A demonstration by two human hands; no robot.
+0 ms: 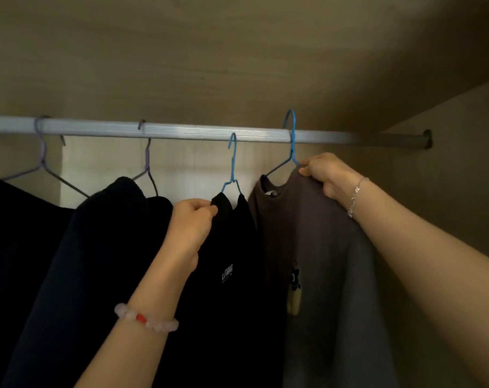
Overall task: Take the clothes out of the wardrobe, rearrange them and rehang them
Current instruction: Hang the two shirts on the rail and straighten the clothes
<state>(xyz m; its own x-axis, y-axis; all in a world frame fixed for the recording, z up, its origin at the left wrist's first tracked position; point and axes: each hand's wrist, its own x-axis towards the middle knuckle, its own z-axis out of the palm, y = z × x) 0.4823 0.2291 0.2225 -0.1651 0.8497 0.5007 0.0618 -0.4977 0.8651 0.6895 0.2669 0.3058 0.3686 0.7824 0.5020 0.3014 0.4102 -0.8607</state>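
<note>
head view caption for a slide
Left hand pinches a black shirt, right hand grips a brown shirt, both on blue hangers.

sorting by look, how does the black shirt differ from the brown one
The black shirt has small white lettering on the chest; the brown shirt has a dark cartoon figure. The black shirt sits lower, its hanger hook ending in front of the rod; the brown shirt's hook rises above it. Both are on blue wire hangers, the left hand gripping the black, the right hand the brown.
</note>
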